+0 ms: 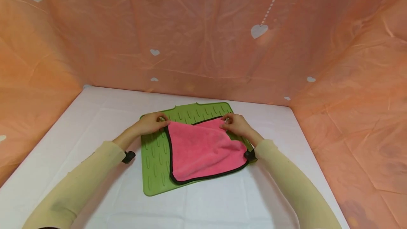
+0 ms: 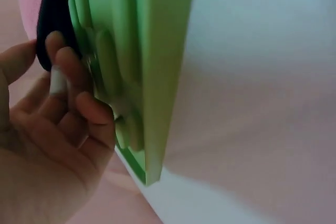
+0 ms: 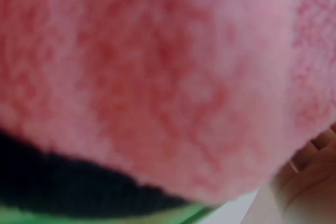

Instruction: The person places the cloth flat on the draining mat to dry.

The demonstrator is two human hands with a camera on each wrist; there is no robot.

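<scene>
A pink cloth (image 1: pixel 200 147) with a black border lies loosely over a green ridged mat (image 1: pixel 154 172). My left hand (image 1: pixel 151 123) pinches the cloth's upper left corner; in the left wrist view its thumb and fingertips (image 2: pixel 68 59) meet at the dark border, beside the mat's ridges. At the upper right edge of the cloth, my right hand (image 1: pixel 237 125) pinches the fabric between thumb and fingers. The cloth's lower right part bulges up against the right wrist. In the right wrist view the pink fabric (image 3: pixel 157 87) fills most of the picture and hides the right fingertips.
The mat rests on a table with a white cover (image 1: pixel 146 211). Behind and on both sides hang orange sheets (image 1: pixel 203 45) with pale hearts. Each wrist wears a small black camera, the left one (image 1: pixel 128 157) beside the mat's left edge.
</scene>
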